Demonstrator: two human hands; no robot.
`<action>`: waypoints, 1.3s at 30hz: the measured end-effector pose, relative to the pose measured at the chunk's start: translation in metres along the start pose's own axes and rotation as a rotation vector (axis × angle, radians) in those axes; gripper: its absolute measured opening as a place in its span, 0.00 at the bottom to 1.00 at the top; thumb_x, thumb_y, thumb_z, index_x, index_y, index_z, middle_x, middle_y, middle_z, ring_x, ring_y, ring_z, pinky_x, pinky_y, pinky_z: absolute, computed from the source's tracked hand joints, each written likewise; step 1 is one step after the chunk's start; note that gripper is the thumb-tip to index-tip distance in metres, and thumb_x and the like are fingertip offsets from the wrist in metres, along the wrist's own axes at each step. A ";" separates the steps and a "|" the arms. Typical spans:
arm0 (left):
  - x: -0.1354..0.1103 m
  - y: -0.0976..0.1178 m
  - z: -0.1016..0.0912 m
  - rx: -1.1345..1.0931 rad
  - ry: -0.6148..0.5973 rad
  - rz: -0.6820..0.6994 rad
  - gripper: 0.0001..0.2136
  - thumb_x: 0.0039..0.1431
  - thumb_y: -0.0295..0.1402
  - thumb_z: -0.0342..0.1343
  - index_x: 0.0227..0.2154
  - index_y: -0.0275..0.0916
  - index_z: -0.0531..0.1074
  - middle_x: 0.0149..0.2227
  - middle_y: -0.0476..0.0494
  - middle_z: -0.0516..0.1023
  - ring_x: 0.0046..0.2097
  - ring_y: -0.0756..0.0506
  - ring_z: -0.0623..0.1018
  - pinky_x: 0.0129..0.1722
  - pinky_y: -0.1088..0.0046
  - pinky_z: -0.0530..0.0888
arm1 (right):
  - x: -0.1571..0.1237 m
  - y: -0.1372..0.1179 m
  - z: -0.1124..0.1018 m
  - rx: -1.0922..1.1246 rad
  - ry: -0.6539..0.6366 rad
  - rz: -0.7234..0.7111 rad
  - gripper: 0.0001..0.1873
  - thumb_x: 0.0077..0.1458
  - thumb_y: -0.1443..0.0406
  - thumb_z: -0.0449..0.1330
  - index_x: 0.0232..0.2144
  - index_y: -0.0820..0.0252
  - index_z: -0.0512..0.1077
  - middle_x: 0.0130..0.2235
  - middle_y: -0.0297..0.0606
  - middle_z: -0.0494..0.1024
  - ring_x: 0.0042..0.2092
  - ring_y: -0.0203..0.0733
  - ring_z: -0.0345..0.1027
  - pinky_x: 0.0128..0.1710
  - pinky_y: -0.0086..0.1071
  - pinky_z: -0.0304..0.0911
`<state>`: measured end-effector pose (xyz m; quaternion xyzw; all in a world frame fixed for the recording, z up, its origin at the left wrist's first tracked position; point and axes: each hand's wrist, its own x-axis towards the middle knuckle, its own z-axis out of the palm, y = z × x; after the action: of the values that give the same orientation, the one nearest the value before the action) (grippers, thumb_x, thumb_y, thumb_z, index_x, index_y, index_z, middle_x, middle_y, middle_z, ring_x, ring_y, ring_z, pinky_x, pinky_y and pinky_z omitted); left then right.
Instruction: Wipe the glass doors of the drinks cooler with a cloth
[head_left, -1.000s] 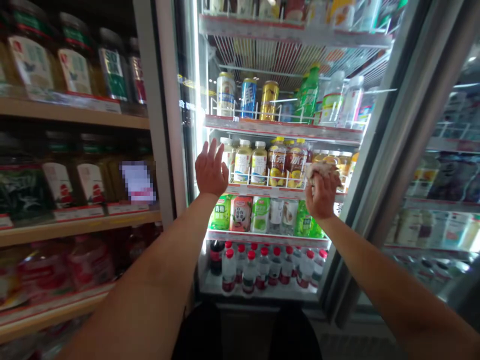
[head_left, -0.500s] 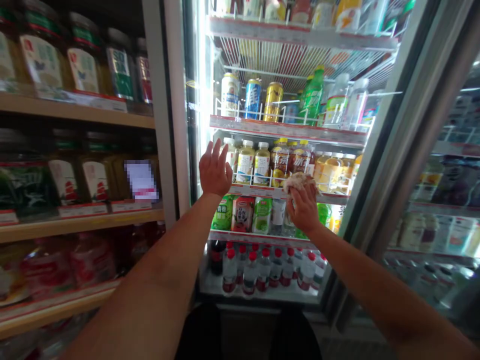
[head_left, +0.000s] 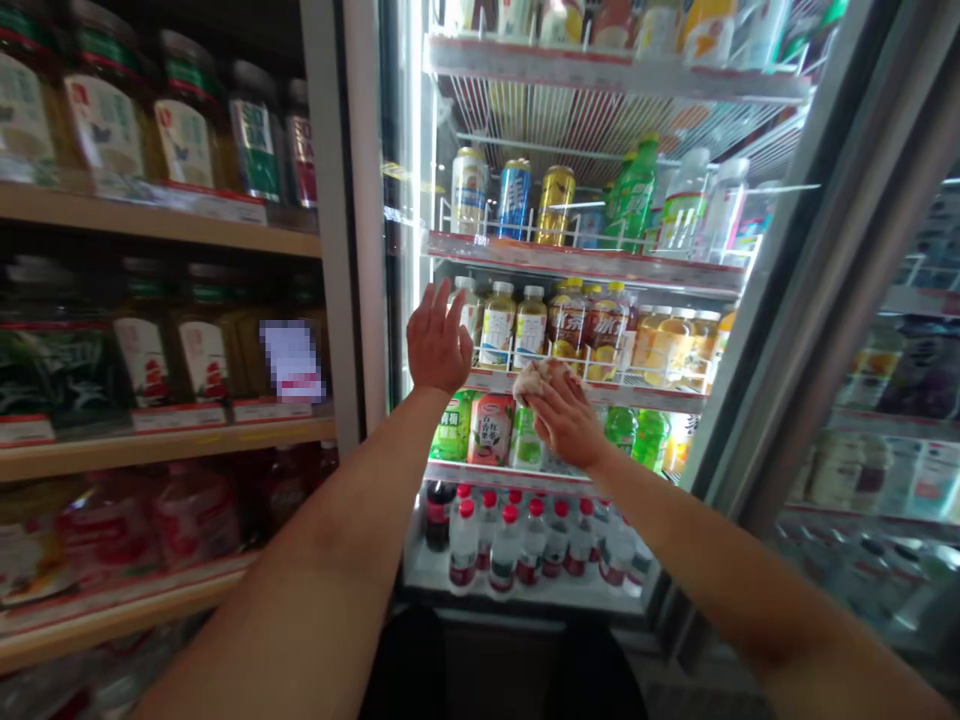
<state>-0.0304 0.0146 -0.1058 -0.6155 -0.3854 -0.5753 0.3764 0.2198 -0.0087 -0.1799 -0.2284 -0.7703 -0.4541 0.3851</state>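
In front of the lit drinks fridge, my left hand [head_left: 439, 340] is raised with fingers stretched upward and nothing in it. It appears to lie flat against the glass door [head_left: 409, 215], near the left side of the frame. My right hand [head_left: 566, 415] presses a crumpled pale cloth [head_left: 541, 384] to the glass, at the height of a shelf edge [head_left: 487, 381]. Behind the two hands stand tea bottles [head_left: 498, 325] with pale caps and dark-labelled bottles [head_left: 568, 320] with yellow caps. Part of the green-labelled bottle [head_left: 527, 440] is hidden by my right hand.
A wooden shelf unit [head_left: 165, 228] with large bottles stands close on the left. At the right runs a metal door frame [head_left: 847, 300], with another fridge section beyond it. Red-capped water bottles [head_left: 504, 550] stand on the bottom shelf above my knees.
My right hand and the cloth have slid left across the glass, from before the yellow-capped bottles toward the middle. My left hand keeps its place on the door. The view has shifted slightly.
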 end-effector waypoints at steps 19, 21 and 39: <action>0.002 0.003 -0.003 -0.070 -0.035 -0.056 0.25 0.67 0.35 0.45 0.66 0.41 0.62 0.70 0.42 0.58 0.73 0.39 0.52 0.70 0.53 0.53 | 0.044 -0.011 0.016 0.040 -0.099 -0.145 0.25 0.64 0.64 0.56 0.63 0.57 0.66 0.69 0.39 0.61 0.73 0.49 0.43 0.73 0.48 0.37; 0.001 0.003 -0.002 -0.060 -0.026 -0.048 0.25 0.67 0.35 0.45 0.66 0.41 0.62 0.70 0.42 0.58 0.72 0.40 0.52 0.70 0.54 0.53 | 0.051 -0.011 0.015 0.043 -0.113 -0.136 0.25 0.65 0.64 0.56 0.63 0.57 0.65 0.70 0.39 0.60 0.73 0.49 0.44 0.73 0.48 0.38; 0.001 0.004 -0.003 -0.025 0.002 -0.023 0.25 0.67 0.34 0.45 0.66 0.42 0.62 0.70 0.43 0.59 0.72 0.41 0.54 0.69 0.54 0.56 | 0.034 0.010 0.002 0.074 -0.121 -0.065 0.26 0.64 0.67 0.56 0.64 0.53 0.66 0.69 0.37 0.63 0.74 0.45 0.41 0.74 0.48 0.40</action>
<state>-0.0281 0.0106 -0.1048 -0.6150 -0.3848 -0.5849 0.3627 0.2055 -0.0024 -0.1479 -0.2157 -0.8155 -0.4230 0.3310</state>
